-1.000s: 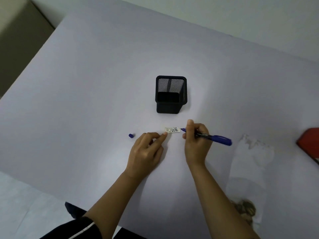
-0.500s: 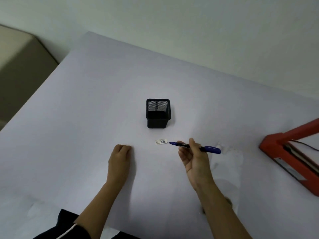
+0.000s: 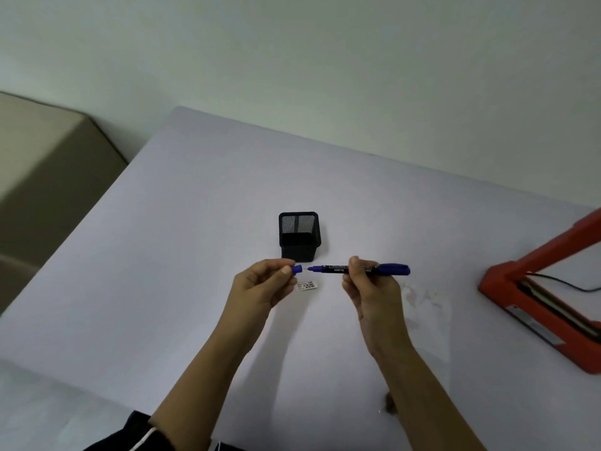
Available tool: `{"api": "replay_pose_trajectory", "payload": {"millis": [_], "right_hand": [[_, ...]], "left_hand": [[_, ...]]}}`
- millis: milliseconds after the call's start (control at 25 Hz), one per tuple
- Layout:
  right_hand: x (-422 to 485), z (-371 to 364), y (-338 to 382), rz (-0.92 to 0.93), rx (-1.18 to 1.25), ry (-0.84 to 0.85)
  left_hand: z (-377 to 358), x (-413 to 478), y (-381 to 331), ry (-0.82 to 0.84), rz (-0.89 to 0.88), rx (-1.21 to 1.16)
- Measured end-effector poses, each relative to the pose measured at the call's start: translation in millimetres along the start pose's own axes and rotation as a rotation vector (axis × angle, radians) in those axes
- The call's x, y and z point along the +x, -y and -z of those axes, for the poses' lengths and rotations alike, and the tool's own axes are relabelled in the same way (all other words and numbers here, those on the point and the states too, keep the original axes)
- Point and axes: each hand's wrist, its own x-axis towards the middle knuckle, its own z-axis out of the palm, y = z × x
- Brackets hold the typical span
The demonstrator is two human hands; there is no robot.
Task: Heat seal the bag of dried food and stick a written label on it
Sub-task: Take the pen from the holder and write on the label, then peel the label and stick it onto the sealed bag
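At the near edge, dark clothing (image 3: 130, 434) with a thin white line shows beside the left forearm. To the right of the right forearm a clear bag (image 3: 426, 307) lies flat on the pale tabletop (image 3: 162, 288). It is faint against the surface, and a small brown clump of dried food (image 3: 388, 405) shows at its near end, partly hidden by the arm.

Farther in, both hands are raised side by side. The left hand (image 3: 260, 288) pinches a small blue cap (image 3: 296, 269) between thumb and forefinger. The right hand (image 3: 370, 288) has its fingers curled round the barrel of a blue pen (image 3: 390, 269). The pen is held level, with its bare tip pointing left at the cap and a small gap between them.

The white label (image 3: 307, 285) lies flat on the tabletop between the hands, just beside the left fingers; whether they touch it cannot be told.

Just beyond stands a black mesh pen holder (image 3: 299, 236), upright. At the right edge sits a red heat sealer (image 3: 497, 281) with its arm lifted and a black cord (image 3: 569, 284) trailing from it. At the far left is a beige block (image 3: 48, 174), and beyond the tabletop a pale wall (image 3: 292, 60).
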Motion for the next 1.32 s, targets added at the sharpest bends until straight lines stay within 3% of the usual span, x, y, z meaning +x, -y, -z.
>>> {"api": "replay_pose_trajectory", "payload": {"millis": [200, 640, 800, 920, 1000, 1120, 1320], "right_hand": [[-1.8, -5.7, 5.3, 0.038, -0.038, 0.045], [10.8, -15.0, 14.4, 0.061, -0.056, 0.196], [51.7, -21.0, 18.4, 0.068, 0.096, 0.006], [85.0, -30.6, 11.8, 0.259, -0.344, -0.018], [96.2, -42.5, 3.3, 0.355, -0.659, 0.06], [106.3, -58.7, -11.1, 0.395, -0.936, 0.193], [123.4, -68.2, -31.1, 0.421, -1.235, 0.285]], "left_hand": [[-4.0, -1.0, -9.5, 0.086, -0.026, 0.074], [-11.8, 11.2, -18.2, 0.031, -0.047, 0.144], [-12.3, 40.4, -16.3, 0.025, -0.065, 0.21], [-8.5, 69.6, -9.9, -0.133, -0.116, 0.678], [-5.4, 83.5, -2.9, -0.141, -0.08, 0.835], [-4.2, 91.8, 5.0, -0.073, -0.115, 0.936], [0.2, 96.9, 10.1, -0.07, -0.163, 0.914]]}}
